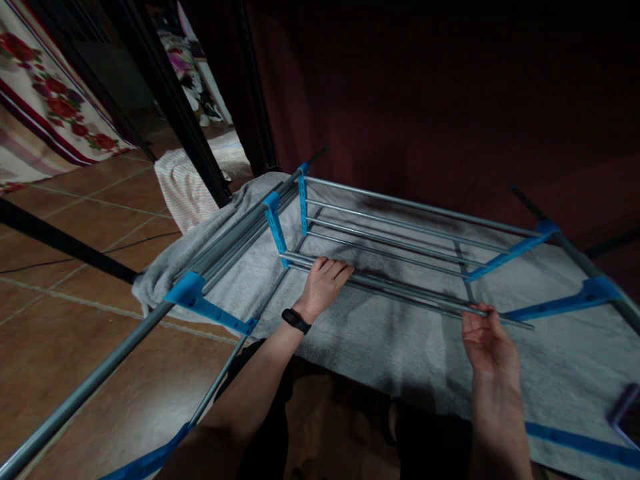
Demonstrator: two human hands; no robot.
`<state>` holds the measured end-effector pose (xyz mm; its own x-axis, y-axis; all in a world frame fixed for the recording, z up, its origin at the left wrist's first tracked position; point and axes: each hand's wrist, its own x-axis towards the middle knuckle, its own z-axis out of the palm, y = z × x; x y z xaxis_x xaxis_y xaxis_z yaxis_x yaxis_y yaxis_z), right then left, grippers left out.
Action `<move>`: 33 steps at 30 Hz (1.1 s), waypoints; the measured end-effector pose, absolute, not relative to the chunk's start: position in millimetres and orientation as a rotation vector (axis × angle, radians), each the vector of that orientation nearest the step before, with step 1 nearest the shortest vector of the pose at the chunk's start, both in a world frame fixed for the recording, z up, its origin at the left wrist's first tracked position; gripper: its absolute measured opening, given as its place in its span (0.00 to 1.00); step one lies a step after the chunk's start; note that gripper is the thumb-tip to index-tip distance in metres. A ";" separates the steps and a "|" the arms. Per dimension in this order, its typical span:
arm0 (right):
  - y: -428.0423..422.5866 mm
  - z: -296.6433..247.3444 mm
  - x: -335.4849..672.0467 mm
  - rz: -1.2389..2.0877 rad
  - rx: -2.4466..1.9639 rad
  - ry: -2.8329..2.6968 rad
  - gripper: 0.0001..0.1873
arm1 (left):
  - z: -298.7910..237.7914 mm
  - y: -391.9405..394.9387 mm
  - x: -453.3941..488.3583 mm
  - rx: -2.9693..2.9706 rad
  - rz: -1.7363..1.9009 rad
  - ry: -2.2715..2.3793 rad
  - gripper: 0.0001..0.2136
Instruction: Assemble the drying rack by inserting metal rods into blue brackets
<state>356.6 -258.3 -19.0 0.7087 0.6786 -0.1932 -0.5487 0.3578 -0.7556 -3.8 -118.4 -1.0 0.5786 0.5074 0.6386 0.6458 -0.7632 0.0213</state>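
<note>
A rack frame of grey metal tubes joined by blue plastic brackets (275, 230) lies on a grey blanket. My left hand (324, 283), with a dark band on its wrist, is wrapped over the metal rods (400, 288) near their left end. Farther right, my right hand (487, 337) pinches the rods from below, palm turned up, beside the right blue bracket (555, 307). How many rods each hand grips is hard to tell. Behind them, several thin crossbars (390, 217) span between the far pair of blue brackets.
Several loose tubes (240, 233) lie on the grey blanket (345, 333) at the left. Dark metal posts (175, 100) stand beyond it, near a flowered cloth (55, 100). A dark red curtain (425, 113) hangs behind. A dark-edged object (625, 413) sits at the right edge.
</note>
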 end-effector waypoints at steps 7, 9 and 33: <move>-254.9 -16.4 355.6 0.797 -0.918 -0.161 0.07 | 15.3 -112.4 -0.9 -2.608 -0.894 -0.972 0.19; -252.0 -12.5 354.2 0.780 -0.909 -0.147 0.05 | 22.3 -106.9 1.3 -2.594 -0.896 -0.957 0.18; -245.0 -12.3 346.1 0.782 -0.860 -0.124 0.05 | 15.7 -101.7 1.0 -2.575 -0.969 -1.024 0.15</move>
